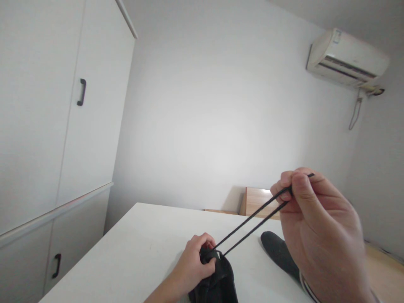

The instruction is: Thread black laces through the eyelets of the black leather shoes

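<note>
Low in the head view, a black shoe (217,281) rests on the white table. My left hand (197,261) is closed around its upper part, thumb on the near side and fingers on the far side. A black shoelace (252,231) runs from the shoe up to the right as two taut strands. Both strands end in my right hand (318,219), which pinches them between thumb and fingers well above the table. Beside that hand lies a dark, flat, round-ended piece that looks like an insole (280,251); its near end is hidden behind the wrist.
The white table (135,240) fills the lower middle. A tall white cabinet (101,105) with dark handles stands at the left. Behind the table is a light wooden piece of furniture (257,198). An air conditioner (349,59) hangs high on the right.
</note>
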The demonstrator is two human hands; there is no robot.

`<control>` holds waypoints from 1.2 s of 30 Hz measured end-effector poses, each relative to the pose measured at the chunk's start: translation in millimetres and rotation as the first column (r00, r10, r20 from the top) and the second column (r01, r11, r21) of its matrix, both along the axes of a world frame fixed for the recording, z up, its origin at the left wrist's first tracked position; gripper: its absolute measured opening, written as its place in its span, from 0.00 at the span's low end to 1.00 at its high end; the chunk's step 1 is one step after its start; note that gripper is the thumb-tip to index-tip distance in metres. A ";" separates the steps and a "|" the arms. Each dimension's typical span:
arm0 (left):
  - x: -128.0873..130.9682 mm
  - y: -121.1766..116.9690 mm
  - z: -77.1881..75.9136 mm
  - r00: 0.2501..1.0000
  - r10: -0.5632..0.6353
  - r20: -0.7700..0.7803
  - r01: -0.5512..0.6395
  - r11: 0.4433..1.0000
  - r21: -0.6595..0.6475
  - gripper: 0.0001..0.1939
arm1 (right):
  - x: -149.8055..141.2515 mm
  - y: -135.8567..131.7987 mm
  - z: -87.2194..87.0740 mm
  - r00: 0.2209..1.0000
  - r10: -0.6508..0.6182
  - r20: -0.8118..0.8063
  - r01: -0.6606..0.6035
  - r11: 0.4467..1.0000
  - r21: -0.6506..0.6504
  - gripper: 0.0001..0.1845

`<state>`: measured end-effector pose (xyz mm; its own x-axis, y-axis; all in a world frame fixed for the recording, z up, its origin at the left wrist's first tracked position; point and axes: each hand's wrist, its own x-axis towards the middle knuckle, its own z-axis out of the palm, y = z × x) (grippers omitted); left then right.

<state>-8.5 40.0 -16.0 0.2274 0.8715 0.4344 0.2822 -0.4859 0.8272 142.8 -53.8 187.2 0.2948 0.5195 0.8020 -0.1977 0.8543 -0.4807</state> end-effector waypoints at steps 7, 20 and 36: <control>-2.1 -3.4 12.1 1.000 -0.021 -0.014 0.023 0.996 0.084 0.10 | -7.1 7.8 2.2 0.997 -0.032 0.071 0.029 0.999 0.045 0.06; 5.4 -35.8 111.4 0.954 -0.089 0.286 0.058 0.992 0.116 0.14 | 5.2 41.1 -8.6 0.955 0.126 0.269 -0.101 0.989 -0.107 0.04; 25.1 -55.6 187.2 0.950 -0.162 0.268 0.116 0.977 0.179 0.21 | 14.5 30.5 3.5 0.901 -0.129 0.415 0.090 0.990 0.110 0.05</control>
